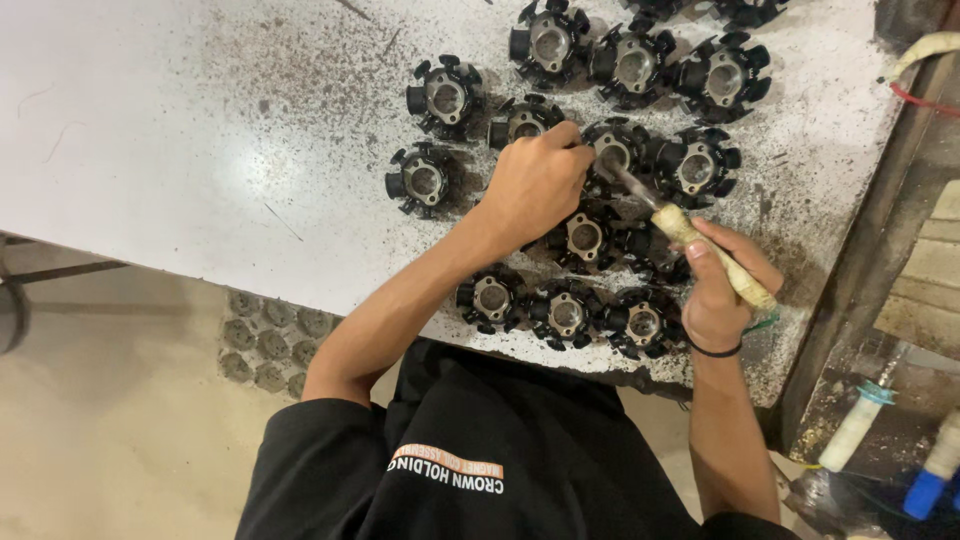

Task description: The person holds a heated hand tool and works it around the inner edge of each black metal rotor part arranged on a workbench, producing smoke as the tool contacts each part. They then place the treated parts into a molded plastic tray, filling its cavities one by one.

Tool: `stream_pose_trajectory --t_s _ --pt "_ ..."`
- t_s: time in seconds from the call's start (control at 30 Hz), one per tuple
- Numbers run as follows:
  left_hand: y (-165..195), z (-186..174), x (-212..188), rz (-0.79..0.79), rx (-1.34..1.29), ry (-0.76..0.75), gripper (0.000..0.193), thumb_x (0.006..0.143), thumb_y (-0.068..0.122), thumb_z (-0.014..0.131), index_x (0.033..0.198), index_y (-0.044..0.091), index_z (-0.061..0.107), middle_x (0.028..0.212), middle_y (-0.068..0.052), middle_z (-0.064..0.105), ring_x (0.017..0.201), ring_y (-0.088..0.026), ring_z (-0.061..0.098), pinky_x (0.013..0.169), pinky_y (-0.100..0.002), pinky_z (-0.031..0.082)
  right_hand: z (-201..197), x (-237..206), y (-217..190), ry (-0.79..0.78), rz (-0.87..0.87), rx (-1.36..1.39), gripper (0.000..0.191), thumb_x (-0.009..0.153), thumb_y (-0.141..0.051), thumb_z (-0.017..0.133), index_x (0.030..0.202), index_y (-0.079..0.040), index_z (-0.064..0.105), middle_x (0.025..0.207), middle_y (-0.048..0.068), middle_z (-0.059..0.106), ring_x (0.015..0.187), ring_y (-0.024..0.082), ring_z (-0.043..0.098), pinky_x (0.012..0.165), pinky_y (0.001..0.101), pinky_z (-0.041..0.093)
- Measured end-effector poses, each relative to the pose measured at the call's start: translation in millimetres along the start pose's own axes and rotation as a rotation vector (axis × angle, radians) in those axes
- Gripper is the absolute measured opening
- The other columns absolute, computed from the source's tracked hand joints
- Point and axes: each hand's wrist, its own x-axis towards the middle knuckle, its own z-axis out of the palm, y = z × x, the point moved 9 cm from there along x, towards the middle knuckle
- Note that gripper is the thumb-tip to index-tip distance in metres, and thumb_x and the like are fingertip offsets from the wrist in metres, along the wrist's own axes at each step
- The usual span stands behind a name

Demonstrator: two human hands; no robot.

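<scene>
Gripping: right hand (pixel 715 295) closed round brush (pixel 690 240) handle, tip at a black core (pixel 612 152)
Left hand (pixel 535 185): closed, resting on that core's edge
Worktop (pixel 200 130): white, speckled with dark grit, cores clustered
Room: bottles (pixel 855 425) at right

- The counter (pixel 150 130) is glossy white, speckled with dark grit and scratches.
- The round toothed parts (pixel 445 97) are black with dull grey metal centres.
- The tool handle (pixel 715 262) is pale cream with grubby brown marks.
- The wristband (pixel 714 350) is black.
- The shirt (pixel 480 460) is black, with an orange-and-white print.
- The floor (pixel 110 400) is beige.
</scene>
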Motion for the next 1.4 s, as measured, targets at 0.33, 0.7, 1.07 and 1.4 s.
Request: stream_pose_trajectory --t_s 0.33,0.7,1.07,1.4 --pt "0.6 -4.2 -1.0 0.014 -0.034 0.061 0.008 0.086 0.005 0.068 0.091 0.004 0.074 0.089 -0.011 0.065 0.066 -0.034 0.068 0.059 -0.045 0.055 -1.0 2.8 2.8 0.014 0.012 0.032 0.019 0.101 0.003 0.067 0.119 0.008 0.07 0.119 0.019 0.072 0.098 0.022 0.072 0.087 0.0307 0.06" --pt "9.8 -17.4 8.7 0.013 -0.039 0.03 0.008 0.088 0.007 0.069 0.094 0.003 0.065 0.09 -0.014 0.062 0.069 -0.036 0.066 0.059 -0.047 0.054 -12.6 10.0 -23.0 0.044 -0.116 0.145 0.019 0.097 0.001 0.069 0.116 0.005 0.074 0.105 0.018 0.075 0.086 0.022 0.073 0.081 0.0294 0.06" --pt "47.5 -40.4 -90.9 0.044 -0.055 0.014 0.027 0.086 0.002 0.073 0.112 0.01 0.073 0.105 -0.006 0.064 0.077 -0.028 0.07 0.061 -0.04 0.055 -13.4 -105.3 -27.7 0.141 0.062 -0.127 0.022 0.095 -0.003 0.072 0.115 0.006 0.072 0.115 0.015 0.071 0.103 0.018 0.068 0.095 0.0275 0.054" --pt "38.3 -20.0 -79.7 -0.014 0.019 -0.123 0.012 0.084 0.007 0.07 0.095 0.004 0.072 0.092 -0.012 0.061 0.065 -0.032 0.068 0.055 -0.042 0.054 7.9 -91.2 -32.1 0.014 0.105 -0.079 0.023 0.096 -0.001 0.071 0.117 0.008 0.071 0.112 0.019 0.072 0.091 0.022 0.072 0.085 0.0292 0.057"
